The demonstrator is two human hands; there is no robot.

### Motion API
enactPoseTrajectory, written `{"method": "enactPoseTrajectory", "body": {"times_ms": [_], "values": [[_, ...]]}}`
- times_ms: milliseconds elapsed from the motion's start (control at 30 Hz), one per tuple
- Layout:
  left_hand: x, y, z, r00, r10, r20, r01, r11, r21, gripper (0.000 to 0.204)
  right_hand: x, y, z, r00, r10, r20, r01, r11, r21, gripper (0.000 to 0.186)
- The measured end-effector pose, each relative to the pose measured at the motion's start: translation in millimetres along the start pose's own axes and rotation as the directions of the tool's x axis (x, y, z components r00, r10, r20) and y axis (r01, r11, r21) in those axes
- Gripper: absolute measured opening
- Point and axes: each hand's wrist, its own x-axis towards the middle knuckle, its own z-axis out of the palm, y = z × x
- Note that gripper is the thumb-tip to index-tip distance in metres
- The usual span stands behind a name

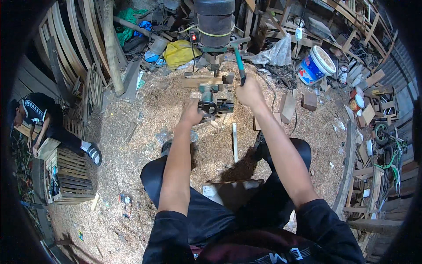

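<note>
My right hand (pixel 250 91) is closed around the dark grip of a teal lever (pixel 239 59) on an upright drilling machine with a dark cylindrical motor (pixel 214 26). My left hand (pixel 190 113) rests on the left rim of a black handwheel (pixel 210 105), its fingers curled there. Beyond the wheel, a wooden piece (pixel 200 82) lies crosswise in the machine's vise, under the spindle (pixel 214 66). Whether the tool touches the wood is hard to make out.
Wood shavings (pixel 132 163) cover the ground. A narrow wooden strip (pixel 234 143) lies before my legs. Loose wood blocks (pixel 288 108) and a white-and-blue bucket (pixel 313 68) are at right. At far left, a person (pixel 41 114) sits beside a slatted crate (pixel 72 176).
</note>
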Motion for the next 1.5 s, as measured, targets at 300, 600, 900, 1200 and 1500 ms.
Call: {"method": "enactPoseTrajectory", "body": {"times_ms": [300,600,900,1200,1500], "values": [[2.2,-2.8,30.9,0.996,-0.078,0.034,0.081,0.99,-0.112,0.08,-21.5,42.1,49.3,0.993,-0.016,-0.114,0.037,0.983,0.18,0.054],[10.6,21.2,23.0,0.981,-0.194,0.012,0.194,0.981,0.007,0.082,-31.1,71.8,83.7,0.967,-0.096,-0.235,0.128,0.984,0.126,0.062],[15.5,19.1,29.5,0.984,-0.158,-0.081,0.148,0.983,-0.11,0.064,-38.1,96.7,115.0,0.992,-0.015,-0.128,0.034,0.988,0.149,0.063],[26.9,3.0,43.5,0.973,-0.138,-0.183,0.101,0.975,-0.2,0.052,-37.2,120.5,143.8,0.943,-0.17,-0.286,0.201,0.976,0.083,0.066],[26.8,8.5,38.2,0.961,-0.092,-0.262,0.05,0.985,-0.163,0.045,-38.4,125.5,148.9,0.956,-0.136,-0.259,0.177,0.973,0.145,0.065]]}}
